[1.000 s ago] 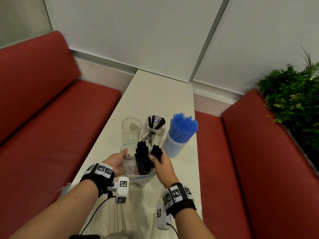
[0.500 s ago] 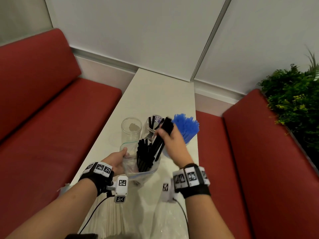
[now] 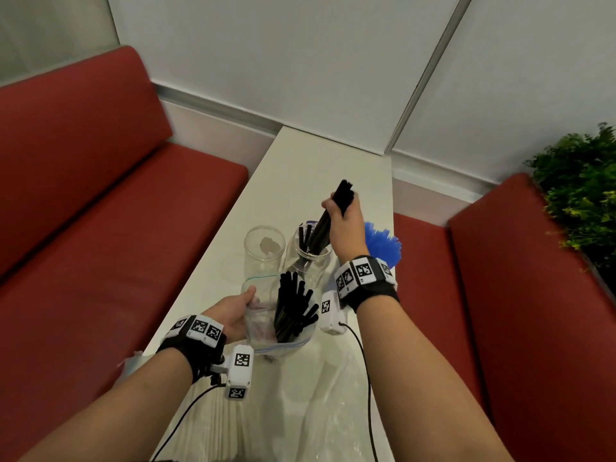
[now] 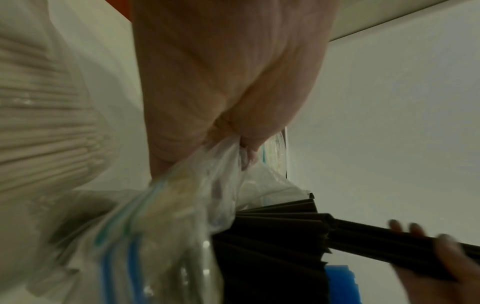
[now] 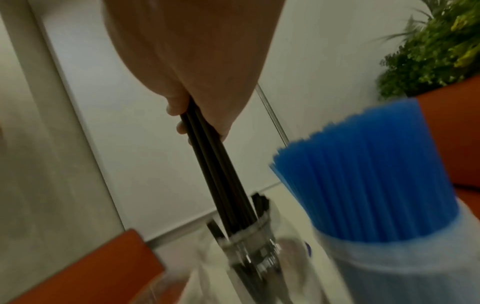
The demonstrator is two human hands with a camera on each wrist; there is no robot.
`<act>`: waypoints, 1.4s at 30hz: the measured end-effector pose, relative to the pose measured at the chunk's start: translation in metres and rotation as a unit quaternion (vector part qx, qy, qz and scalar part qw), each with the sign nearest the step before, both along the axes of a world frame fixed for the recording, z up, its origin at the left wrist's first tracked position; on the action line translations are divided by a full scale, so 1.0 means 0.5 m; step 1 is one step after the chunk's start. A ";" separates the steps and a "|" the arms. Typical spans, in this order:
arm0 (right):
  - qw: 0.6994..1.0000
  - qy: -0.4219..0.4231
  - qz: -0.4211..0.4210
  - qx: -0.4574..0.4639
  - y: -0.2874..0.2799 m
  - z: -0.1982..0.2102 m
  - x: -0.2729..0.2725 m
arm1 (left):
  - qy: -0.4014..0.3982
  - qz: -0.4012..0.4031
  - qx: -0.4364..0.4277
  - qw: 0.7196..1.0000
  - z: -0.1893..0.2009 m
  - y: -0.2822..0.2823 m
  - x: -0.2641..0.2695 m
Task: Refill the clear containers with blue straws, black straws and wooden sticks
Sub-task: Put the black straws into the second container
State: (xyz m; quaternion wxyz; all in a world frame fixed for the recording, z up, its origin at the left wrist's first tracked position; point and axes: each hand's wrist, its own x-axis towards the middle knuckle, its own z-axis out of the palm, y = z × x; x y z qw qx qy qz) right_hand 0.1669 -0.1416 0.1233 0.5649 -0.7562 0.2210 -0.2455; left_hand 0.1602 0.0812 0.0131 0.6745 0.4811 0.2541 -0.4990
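Note:
My right hand (image 3: 343,211) grips a bundle of black straws (image 3: 325,225) near its top, and the lower ends reach into the middle clear container (image 3: 311,258), which holds a few black straws (image 5: 259,202). My left hand (image 3: 233,311) pinches the edge of a clear zip bag (image 3: 266,331) holding more black straws (image 3: 293,308). To the left stands an empty clear container (image 3: 264,251). On the right, blue straws (image 3: 383,245) fill a third container (image 5: 405,267). In the left wrist view my fingers (image 4: 233,131) pinch the bag (image 4: 166,226).
The narrow white table (image 3: 300,181) runs between two red benches (image 3: 100,211) (image 3: 533,311). Pale wooden sticks in plastic (image 3: 213,425) lie at the near left, an empty plastic bag (image 3: 333,411) beside them. A green plant (image 3: 580,181) stands at the far right.
My right hand has lifted a bundle of black straws out of the zip bag and carried it up and away, over the middle container. The left hand stays on the bag.

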 end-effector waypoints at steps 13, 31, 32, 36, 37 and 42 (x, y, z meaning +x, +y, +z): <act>0.990 0.045 -0.005 -0.134 0.008 -0.075 0.005 | -0.002 -0.022 -0.005 1.000 -0.002 -0.013 0.000; 0.991 0.046 0.115 0.046 0.033 -0.115 -0.177 | 0.007 -0.011 -0.010 1.000 -0.001 0.007 -0.007; 0.991 0.052 0.111 0.048 0.034 -0.129 -0.193 | 0.010 -0.004 -0.006 1.000 -0.002 0.006 -0.009; 0.983 0.085 0.139 0.089 0.048 -0.180 -0.249 | 0.017 0.020 0.005 1.000 -0.002 0.001 -0.017; 0.978 0.100 0.159 0.094 0.053 -0.190 -0.261 | 0.018 0.023 0.007 1.000 -0.001 -0.001 -0.019; 0.963 0.142 0.217 0.073 0.096 -0.236 -0.298 | 0.005 0.031 0.008 0.999 0.004 -0.017 -0.033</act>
